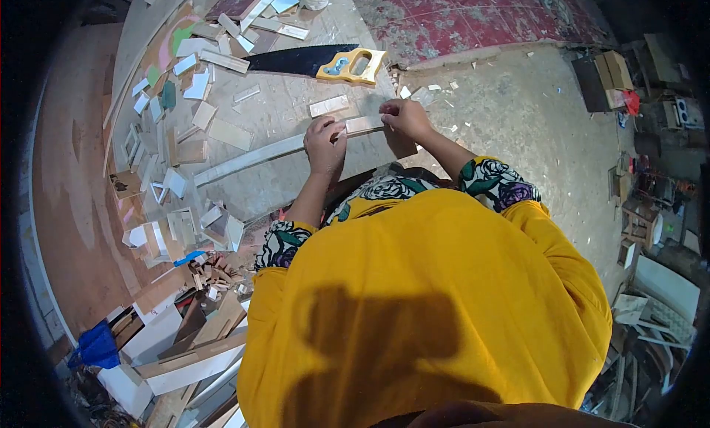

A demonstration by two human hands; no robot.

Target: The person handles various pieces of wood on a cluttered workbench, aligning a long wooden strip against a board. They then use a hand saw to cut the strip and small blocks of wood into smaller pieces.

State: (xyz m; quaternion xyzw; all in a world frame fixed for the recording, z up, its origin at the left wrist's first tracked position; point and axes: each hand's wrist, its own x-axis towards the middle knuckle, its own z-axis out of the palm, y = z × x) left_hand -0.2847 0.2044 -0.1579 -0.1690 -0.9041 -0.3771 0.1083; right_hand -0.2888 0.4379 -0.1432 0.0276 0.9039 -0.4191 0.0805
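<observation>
A long pale wooden strip [251, 160] lies slantwise across the worktable. My left hand [324, 145] is closed over this strip, its fingers curled down onto it. A short wooden piece [362, 124] lies along the strip's right end, between my hands. At the right tip of that piece, my right hand [407, 120] is closed in a pinch, thumb and fingers on its end. Just beyond my hands rests a small loose wood block [329, 106]. Farther off, a handsaw [351, 64] with a yellow handle lies flat, its dark blade pointing left.
Wood offcuts [196, 85] and small open boxes [222, 224] crowd the table's left side. Scrap boards [192, 346] are piled at lower left, near a blue bag [98, 345]. Chips dot the concrete floor [532, 125] on the right. Cardboard boxes [612, 73] stand at far right.
</observation>
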